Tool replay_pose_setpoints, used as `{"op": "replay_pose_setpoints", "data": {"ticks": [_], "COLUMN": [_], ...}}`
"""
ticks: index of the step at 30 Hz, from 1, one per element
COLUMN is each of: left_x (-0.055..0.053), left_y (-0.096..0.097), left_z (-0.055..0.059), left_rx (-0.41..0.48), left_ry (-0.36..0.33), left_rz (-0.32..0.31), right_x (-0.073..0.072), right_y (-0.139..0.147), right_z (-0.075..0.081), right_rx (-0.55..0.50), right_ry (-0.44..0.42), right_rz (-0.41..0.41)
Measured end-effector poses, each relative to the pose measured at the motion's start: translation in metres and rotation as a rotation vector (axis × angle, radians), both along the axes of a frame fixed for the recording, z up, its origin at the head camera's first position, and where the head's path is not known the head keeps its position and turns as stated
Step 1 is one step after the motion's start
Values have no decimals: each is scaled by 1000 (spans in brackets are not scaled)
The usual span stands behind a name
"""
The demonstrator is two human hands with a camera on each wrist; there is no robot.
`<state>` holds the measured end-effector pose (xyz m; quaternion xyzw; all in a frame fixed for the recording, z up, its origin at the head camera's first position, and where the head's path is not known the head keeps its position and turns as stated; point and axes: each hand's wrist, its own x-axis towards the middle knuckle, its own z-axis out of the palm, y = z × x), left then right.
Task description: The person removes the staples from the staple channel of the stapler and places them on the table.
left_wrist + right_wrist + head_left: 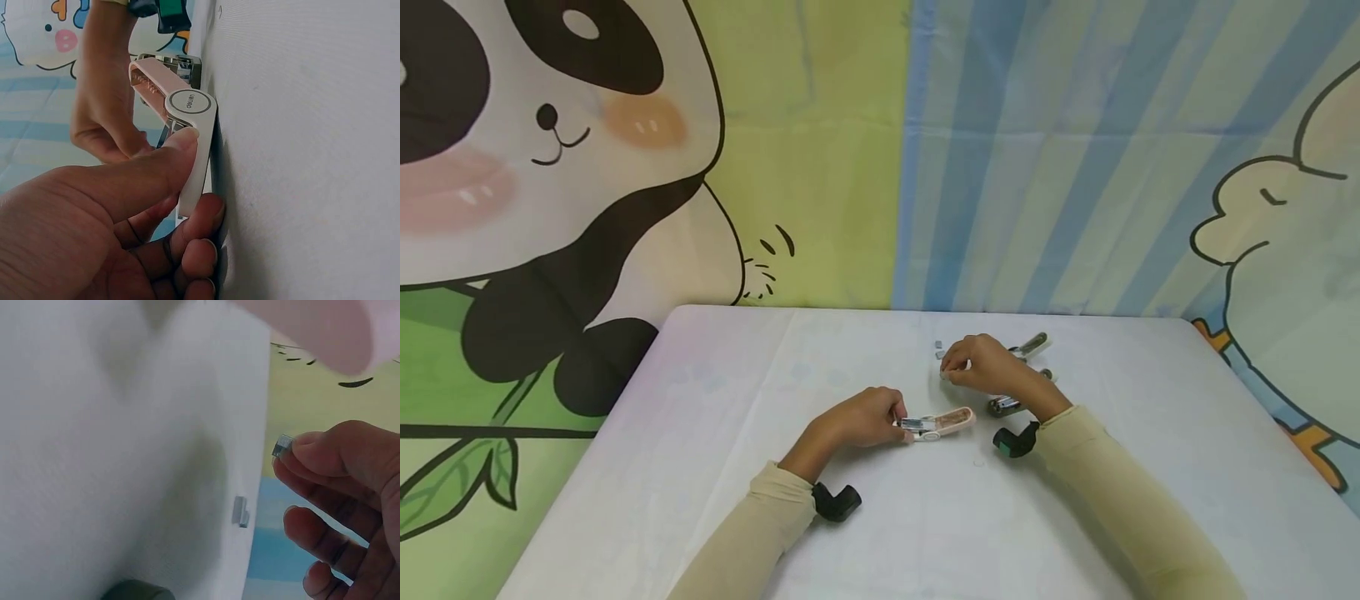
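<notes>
My left hand (867,417) holds a pink and white stapler (953,421) low over the white table, its thumb and fingers around the base end. In the left wrist view the stapler's pink top arm (161,81) is swung back from the white body (203,153). Further off, my right hand (988,367) pinches a short strip of staples (283,445) between thumb and index finger, slightly above the table. Near it lie more short staple strips (240,511).
Two dark-handled metal staplers (1032,344) lie beyond and beneath the right forearm, partly hidden by it. The white-covered table (715,467) meets a printed cloth wall (820,208) at the back. A tiny pale curved piece (978,462) lies on the cloth.
</notes>
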<state>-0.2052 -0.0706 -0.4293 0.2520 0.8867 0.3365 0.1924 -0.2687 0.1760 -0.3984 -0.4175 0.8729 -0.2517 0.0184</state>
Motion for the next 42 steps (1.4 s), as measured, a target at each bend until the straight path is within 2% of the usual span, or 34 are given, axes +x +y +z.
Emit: {"op": "replay_pose_setpoints", "data": {"ticks": [5,12,20,24,31,42], "left_x": [-1,-1,-1,-1,-1,-3], "left_y": [2,6,7,7,4,3], "left_z": [-3,-8,-4,-4,-3,-3], "left_rx": [4,7,1,-1,-9,-13], "left_ry": [-10,-17,-2,-8,-4,-1], "left_rz": [-2,-7,10,13,8,18], "right_x": [-16,-25,-27,-29,-30,-25], "right_y": [-1,-1,8,11,6,6], "right_z": [-11,-18,-14,-16,-21,-14], "right_rx": [34,88,143,162,121,214], "right_ry": [-35,-65,-84,-41,5,-15], "right_rz": [25,15,-57,-88,-50,-117]}}
